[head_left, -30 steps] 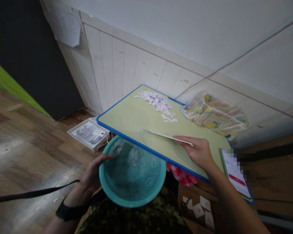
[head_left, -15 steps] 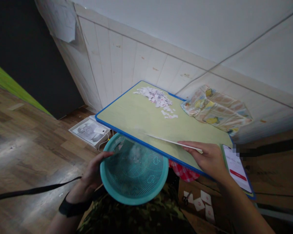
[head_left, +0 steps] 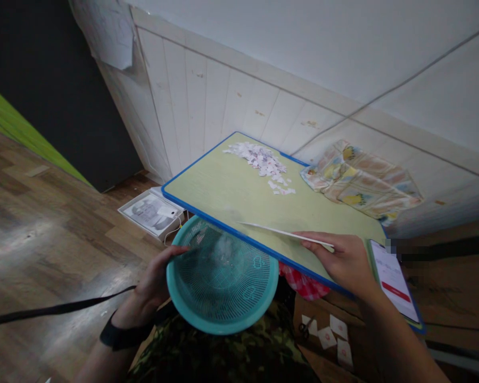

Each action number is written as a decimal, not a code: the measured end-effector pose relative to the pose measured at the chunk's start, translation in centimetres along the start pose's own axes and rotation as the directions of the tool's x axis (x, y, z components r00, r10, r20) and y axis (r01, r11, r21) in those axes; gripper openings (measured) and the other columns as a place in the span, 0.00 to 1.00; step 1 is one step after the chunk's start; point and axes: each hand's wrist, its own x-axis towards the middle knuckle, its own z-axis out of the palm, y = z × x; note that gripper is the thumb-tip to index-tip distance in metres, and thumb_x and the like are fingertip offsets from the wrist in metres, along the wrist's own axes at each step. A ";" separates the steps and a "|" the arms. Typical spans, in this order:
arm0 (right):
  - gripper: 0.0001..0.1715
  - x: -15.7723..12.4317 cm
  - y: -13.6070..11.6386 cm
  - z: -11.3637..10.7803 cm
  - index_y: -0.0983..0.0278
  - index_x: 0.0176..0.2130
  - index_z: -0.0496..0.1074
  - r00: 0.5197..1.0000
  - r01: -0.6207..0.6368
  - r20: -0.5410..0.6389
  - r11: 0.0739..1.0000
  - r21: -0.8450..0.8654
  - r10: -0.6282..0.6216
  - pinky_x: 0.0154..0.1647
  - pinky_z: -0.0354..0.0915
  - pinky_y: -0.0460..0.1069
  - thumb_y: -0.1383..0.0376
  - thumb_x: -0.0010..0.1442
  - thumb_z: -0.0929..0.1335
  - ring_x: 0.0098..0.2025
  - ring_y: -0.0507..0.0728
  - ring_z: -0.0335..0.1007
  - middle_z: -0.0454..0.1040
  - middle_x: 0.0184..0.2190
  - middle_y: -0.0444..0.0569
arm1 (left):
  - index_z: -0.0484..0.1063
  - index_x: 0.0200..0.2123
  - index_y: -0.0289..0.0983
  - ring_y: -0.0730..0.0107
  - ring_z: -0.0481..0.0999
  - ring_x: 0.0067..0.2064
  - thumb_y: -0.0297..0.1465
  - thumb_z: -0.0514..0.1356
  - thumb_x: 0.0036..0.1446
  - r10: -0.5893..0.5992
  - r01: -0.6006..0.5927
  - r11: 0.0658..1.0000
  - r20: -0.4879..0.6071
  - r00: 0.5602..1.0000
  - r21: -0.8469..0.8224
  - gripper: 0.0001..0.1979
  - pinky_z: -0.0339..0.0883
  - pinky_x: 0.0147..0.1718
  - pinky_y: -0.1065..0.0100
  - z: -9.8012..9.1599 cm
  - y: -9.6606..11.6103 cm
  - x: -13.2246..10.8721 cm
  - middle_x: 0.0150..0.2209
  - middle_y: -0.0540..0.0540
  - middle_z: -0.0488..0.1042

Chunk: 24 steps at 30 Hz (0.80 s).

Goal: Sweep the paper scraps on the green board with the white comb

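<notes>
My left hand (head_left: 156, 281) grips the left rim of a teal mesh basket (head_left: 222, 277), held under the front edge of a small green table with a blue border (head_left: 207, 186). A few white scraps lie in the basket. My right hand (head_left: 345, 260) pinches a flat white card (head_left: 281, 232) that lies low over the tabletop, its far tip near the table's front edge. A heap of small white paper scraps (head_left: 261, 162) sits at the table's far side.
A patterned folded cloth (head_left: 363, 183) rests against the wall at the right. A phone (head_left: 395, 279) lies on the table's right end. A white box with a cable (head_left: 151, 211) sits on the wood floor. Cut cards and scissors (head_left: 327, 335) lie lower right.
The view has shifted slightly. Both hands keep their holds on the basket and the card, in nearly the same places.
</notes>
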 end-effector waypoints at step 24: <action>0.12 -0.7 -0.8 -1.1 0.55 0.42 0.85 0.999 -0.003 -0.041 1.000 0.002 0.003 0.36 0.78 0.46 0.69 0.62 0.72 0.37 0.58 0.85 0.86 0.38 0.43 | 0.83 0.24 0.31 0.63 0.81 0.19 0.22 0.64 0.52 0.000 0.001 1.000 0.022 1.000 -0.005 0.08 0.79 0.23 0.68 -0.1 0.0 -0.1 0.20 0.40 0.83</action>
